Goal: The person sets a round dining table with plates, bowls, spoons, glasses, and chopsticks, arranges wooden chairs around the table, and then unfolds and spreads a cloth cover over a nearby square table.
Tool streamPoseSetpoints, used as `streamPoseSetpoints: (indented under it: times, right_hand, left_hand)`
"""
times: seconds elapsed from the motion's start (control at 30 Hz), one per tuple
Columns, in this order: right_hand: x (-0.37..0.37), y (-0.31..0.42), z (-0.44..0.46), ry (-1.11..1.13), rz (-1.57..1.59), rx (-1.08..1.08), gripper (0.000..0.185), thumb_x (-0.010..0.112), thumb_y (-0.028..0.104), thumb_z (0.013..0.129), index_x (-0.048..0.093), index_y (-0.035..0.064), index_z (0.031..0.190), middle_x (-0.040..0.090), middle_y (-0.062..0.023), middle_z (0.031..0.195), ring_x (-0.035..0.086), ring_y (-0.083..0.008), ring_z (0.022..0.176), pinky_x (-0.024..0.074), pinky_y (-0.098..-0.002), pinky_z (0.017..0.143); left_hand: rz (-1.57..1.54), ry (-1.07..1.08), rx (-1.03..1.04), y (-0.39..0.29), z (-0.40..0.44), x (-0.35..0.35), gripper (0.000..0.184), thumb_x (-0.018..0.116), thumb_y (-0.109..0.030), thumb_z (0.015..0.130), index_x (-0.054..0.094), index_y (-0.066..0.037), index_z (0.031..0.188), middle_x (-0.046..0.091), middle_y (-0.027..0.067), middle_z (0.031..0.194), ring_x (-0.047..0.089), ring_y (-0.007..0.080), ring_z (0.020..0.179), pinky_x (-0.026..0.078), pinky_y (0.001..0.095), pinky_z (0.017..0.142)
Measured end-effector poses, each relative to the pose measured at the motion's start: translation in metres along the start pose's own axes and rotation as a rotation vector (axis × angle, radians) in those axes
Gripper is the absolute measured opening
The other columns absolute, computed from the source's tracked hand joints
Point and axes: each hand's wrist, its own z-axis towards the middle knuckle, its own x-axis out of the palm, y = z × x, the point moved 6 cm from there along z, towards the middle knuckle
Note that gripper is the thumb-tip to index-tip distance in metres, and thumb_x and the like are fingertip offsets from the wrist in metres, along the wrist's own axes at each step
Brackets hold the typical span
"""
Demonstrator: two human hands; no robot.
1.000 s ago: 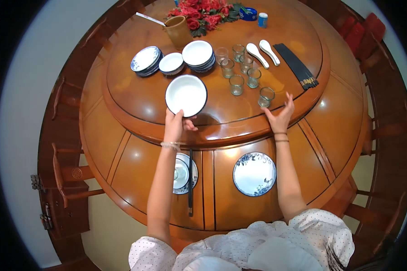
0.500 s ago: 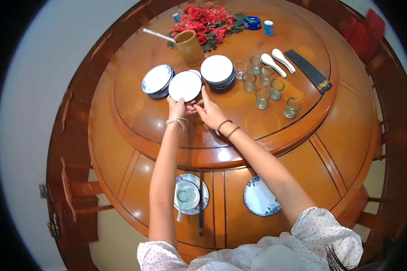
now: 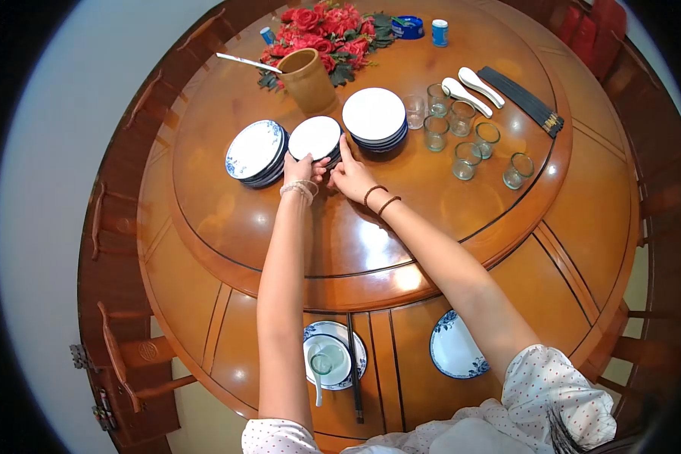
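A small white plate (image 3: 315, 136) tops the middle stack on the raised round turntable (image 3: 227, 212). My left hand (image 3: 304, 169) grips its near left edge, thumb on top and fingers curled below. My right hand (image 3: 349, 174) is at the right edge, index finger stretched along the rim and the other fingers bent; its fingertips are partly hidden. To the left stands a stack of blue-flowered plates (image 3: 256, 151). On the right is a stack of white dishes with dark blue sides (image 3: 374, 117).
Behind the stacks stand a brown pot (image 3: 309, 85) and red flowers (image 3: 321, 34). Several glasses (image 3: 467, 160), two white spoons (image 3: 467, 97) and black chopsticks (image 3: 522, 102) lie to the right. Nearer me are a place setting (image 3: 331, 356) and a flowered plate (image 3: 455, 348).
The small white plate has come down, from raised and tilted to level on the middle stack, with both hands still at it. The view has shifted slightly.
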Motion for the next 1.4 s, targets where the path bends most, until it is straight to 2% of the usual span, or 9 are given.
streamPoseSetpoints:
  times: [0.23, 0.37, 0.53, 0.6, 0.73, 0.83, 0.97, 1.3, 1.4]
  right_hand:
    - [-0.008, -0.001, -0.031, -0.009, -0.122, 0.023, 0.073, 0.045, 0.009, 0.077, -0.003, 0.0012, 0.131, 0.059, -0.012, 0.071, 0.058, -0.0268, 0.066, 0.0448, -0.0347, 0.066]
    - [-0.044, 0.016, -0.15, -0.049, -0.34, -0.164, 0.054, 0.049, 0.012, 0.077, 0.027, 0.003, 0.125, 0.058, -0.0129, 0.085, 0.055, -0.0279, 0.079, 0.0435, -0.0349, 0.071]
    - [-0.122, 0.01, -0.242, -0.228, -0.838, -0.152, 0.047, 0.054, 0.021, 0.076, 0.042, 0.0079, 0.119, 0.043, -0.0116, 0.119, 0.037, -0.0285, 0.113, 0.0305, -0.042, 0.093]
    - [-0.134, -0.012, -0.244, -0.161, -0.862, -0.076, 0.046, 0.051, 0.03, 0.078, 0.043, 0.0092, 0.118, 0.035, -0.0085, 0.128, 0.027, -0.0252, 0.121, 0.0202, -0.0436, 0.099]
    - [-0.139, -0.017, -0.248, -0.155, -1.012, -0.16, 0.047, 0.043, 0.04, 0.082, 0.043, 0.012, 0.12, 0.036, -0.0065, 0.128, 0.029, -0.0239, 0.12, 0.0139, -0.0453, 0.1]
    - [-0.142, -0.017, -0.248, -0.173, -1.001, -0.177, 0.045, 0.042, 0.039, 0.082, 0.043, 0.0133, 0.119, 0.036, -0.0055, 0.128, 0.029, -0.0232, 0.12, 0.0133, -0.0456, 0.1]
    - [-0.152, -0.027, -0.248, -0.136, -1.036, -0.187, 0.047, 0.038, 0.043, 0.084, 0.041, 0.0145, 0.121, 0.034, -0.0043, 0.129, 0.027, -0.0224, 0.121, 0.0129, -0.044, 0.101]
    - [-0.203, -0.057, -0.244, -0.091, -1.079, 0.175, 0.049, 0.038, 0.039, 0.085, 0.033, 0.0151, 0.126, 0.024, -0.0061, 0.135, 0.018, -0.0259, 0.125, 0.0153, -0.046, 0.1]
    - [-0.162, 0.003, -0.273, -0.12, -0.873, 0.096, 0.034, 0.05, 0.022, 0.079, 0.051, 0.0014, 0.106, 0.048, -0.0167, 0.114, 0.038, -0.031, 0.112, 0.0284, -0.0427, 0.095]
  left_hand:
    - [0.11, -0.024, -0.003, 0.004, -0.005, -0.001, 0.028, 0.041, -0.019, 0.088, 0.034, -0.006, 0.111, 0.06, 0.0113, 0.069, 0.044, 0.0107, 0.039, 0.035, 0.0233, 0.034]
    - [0.365, -0.076, 0.188, 0.011, -0.063, 0.01, 0.079, 0.053, -0.031, 0.081, -0.002, -0.004, 0.131, 0.056, 0.0096, 0.058, 0.045, 0.0111, 0.037, 0.033, 0.0225, 0.032]
    - [0.704, 0.059, 0.512, 0.078, -0.246, 0.059, 0.042, 0.053, -0.02, 0.081, 0.037, -0.001, 0.115, 0.05, 0.0066, 0.052, 0.05, 0.0146, 0.046, 0.04, 0.0299, 0.045]
    - [0.899, 0.147, 0.25, 0.107, -0.311, 0.077, 0.039, 0.049, -0.028, 0.082, 0.041, -0.004, 0.111, 0.055, 0.0171, 0.059, 0.055, 0.0346, 0.056, 0.043, 0.0398, 0.051]
    - [0.987, 0.123, 0.192, 0.205, -0.369, 0.066, 0.04, 0.044, -0.033, 0.085, 0.039, 0.001, 0.104, 0.056, 0.0199, 0.063, 0.056, 0.0351, 0.054, 0.044, 0.04, 0.049]
    - [0.509, 0.247, -0.326, 0.222, -0.395, 0.075, 0.038, 0.042, -0.024, 0.086, 0.03, 0.003, 0.11, 0.057, 0.0205, 0.068, 0.059, 0.0246, 0.053, 0.047, 0.0331, 0.045]
    - [0.026, 0.253, -0.197, 0.252, -0.396, 0.094, 0.038, 0.038, -0.009, 0.087, 0.014, 0.002, 0.114, 0.055, 0.0198, 0.071, 0.059, 0.023, 0.051, 0.052, 0.0283, 0.045]
    - [-0.222, -0.019, 0.011, 0.205, -0.456, 0.053, 0.04, 0.039, -0.009, 0.087, 0.013, -0.003, 0.116, 0.054, 0.022, 0.081, 0.058, 0.0218, 0.049, 0.052, 0.0302, 0.044]
    - [-0.247, -0.094, 0.051, 0.165, -0.455, 0.02, 0.04, 0.037, -0.007, 0.087, 0.014, -0.002, 0.118, 0.053, 0.0207, 0.085, 0.058, 0.0206, 0.048, 0.049, 0.0262, 0.04]
